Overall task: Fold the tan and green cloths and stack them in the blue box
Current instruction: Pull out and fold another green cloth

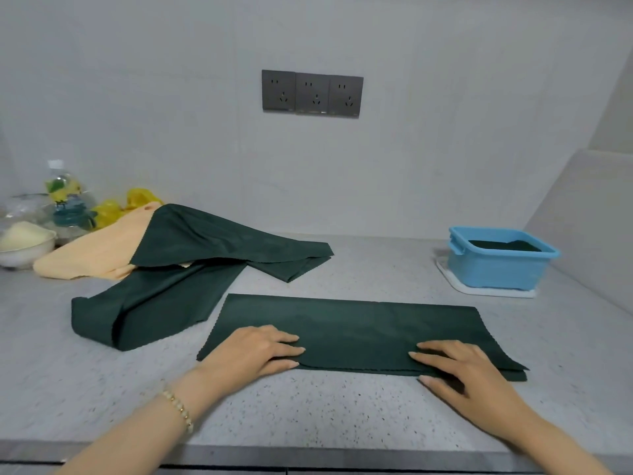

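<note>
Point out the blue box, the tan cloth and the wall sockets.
blue box (496, 270): head view, on its front wall.
tan cloth (90, 252): head view, on its uncovered middle.
wall sockets (312, 94): head view, on the middle socket.

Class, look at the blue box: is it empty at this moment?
No, a folded dark green cloth already lies inside the blue box.

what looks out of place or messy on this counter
Nothing spilled or damaged. The tan cloth and unfolded dark green cloths lie in a rumpled, overlapping heap at the back left. The long folded dark green cloth at the front shows uneven layers at its right end.
</note>
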### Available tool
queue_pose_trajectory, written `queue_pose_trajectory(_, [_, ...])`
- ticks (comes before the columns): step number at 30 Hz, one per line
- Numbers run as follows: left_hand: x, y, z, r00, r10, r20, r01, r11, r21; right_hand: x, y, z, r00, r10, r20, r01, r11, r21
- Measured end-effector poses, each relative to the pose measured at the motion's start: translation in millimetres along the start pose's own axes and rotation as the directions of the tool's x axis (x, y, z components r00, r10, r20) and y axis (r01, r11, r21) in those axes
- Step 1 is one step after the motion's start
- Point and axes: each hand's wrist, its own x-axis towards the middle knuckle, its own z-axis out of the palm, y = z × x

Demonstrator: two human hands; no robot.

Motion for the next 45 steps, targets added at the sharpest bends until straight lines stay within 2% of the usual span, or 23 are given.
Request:
queue_pose_trajectory(2, [0.3, 2.2, -1.0, 0.999, -0.019, 0.028, 0.02, 1.0, -0.019, 5.6, -7.3, -0.1, 1.0, -0.004, -0.006, 0.005, 1.0, 0.01])
queue_pose_trajectory(5, [5.4, 4.6, -6.6, 0.998, -0.046, 0.048, 0.049, 0.996, -0.068, 24.8, -19.7, 0.9, 0.998, 0.041, -0.04, -0.035, 0.991, 0.132])
queue_pose_trajectory(7, [19.1, 7.2, -13.8, 0.987, -0.159, 0.004, 0.157, 0.968, -0.194, 48.1, -28.4, 4.1, 0.995, 0.081, -0.057, -0.067, 0.975, 0.211])
queue_pose_trajectory(9, [43.0, 6.8, -19.0, 0.948, -0.314, -0.047, 0.276, 0.888, -0.367, 77.2, -40.5, 10.5, 0.994, 0.112, -0.012, -0.107, 0.97, 0.216])
queue_pose_trajectory(10, [57.4, 6.3, -18.1, 0.932, -0.36, -0.05, 0.312, 0.864, -0.394, 92.1, -47.7, 14.6, 0.992, 0.122, 0.02, -0.123, 0.972, 0.199])
queue_pose_trajectory(14, [106.4, 17.6, -5.4, 0.933, -0.356, 0.055, 0.358, 0.899, -0.251, 139.7, -72.6, 32.2, 0.976, 0.178, 0.127, -0.191, 0.977, 0.095])
queue_pose_trajectory(17, [120.3, 25.5, 10.7, 0.919, -0.366, 0.143, 0.391, 0.891, -0.232, 152.0, -80.4, 45.4, 0.95, 0.24, 0.201, -0.25, 0.968, 0.027])
queue_pose_trajectory(24, [119.8, 20.4, 32.2, 0.893, -0.371, 0.254, 0.41, 0.904, -0.122, 140.1, -76.6, 67.8, 0.949, 0.208, 0.238, -0.218, 0.976, 0.015])
queue_pose_trajectory(28, [115.3, 18.7, 40.7, 0.907, -0.361, 0.216, 0.389, 0.915, -0.103, 137.1, -65.7, 69.7, 0.94, 0.239, 0.244, -0.238, 0.971, -0.034])
queue_pose_trajectory(45, [112.1, 17.1, 49.1, 0.924, -0.335, 0.187, 0.359, 0.926, -0.116, 80.4, 73.8, 31.2, 0.792, 0.601, 0.111, -0.583, 0.797, -0.158])
